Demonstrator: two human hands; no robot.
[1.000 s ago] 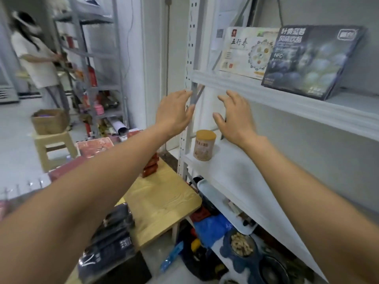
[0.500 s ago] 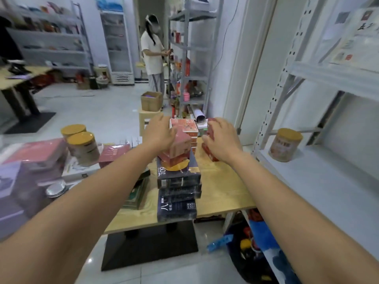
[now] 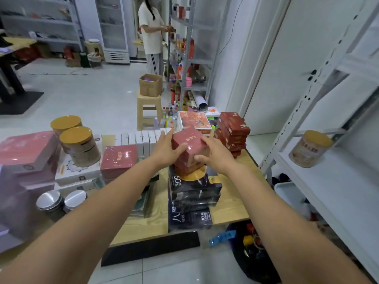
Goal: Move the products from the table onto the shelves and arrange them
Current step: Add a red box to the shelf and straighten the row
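A pink-red box [image 3: 189,142] sits tilted on top of a stack of dark flat packs [image 3: 194,189] on the wooden table [image 3: 231,208]. My left hand [image 3: 166,150] grips its left side and my right hand [image 3: 215,153] grips its right side. A matching pink-red box [image 3: 119,158] lies to the left. Two gold-lidded tubs [image 3: 80,146] and a dark red box stack [image 3: 233,132] also stand on the table. The white shelf [image 3: 336,193] at the right carries one gold-lidded tub [image 3: 309,148].
A person [image 3: 152,33] stands at a far metal rack [image 3: 190,54]. A cardboard box sits on a plastic stool [image 3: 147,107] beyond the table. Pink flat boxes [image 3: 26,150] and silver-lidded cans [image 3: 59,201] crowd the left. Bags and a bin lie under the shelf.
My view swung from the shelf to the table. Both hands left the shelf, came down onto the pink-red box on the dark stack and closed round its sides.
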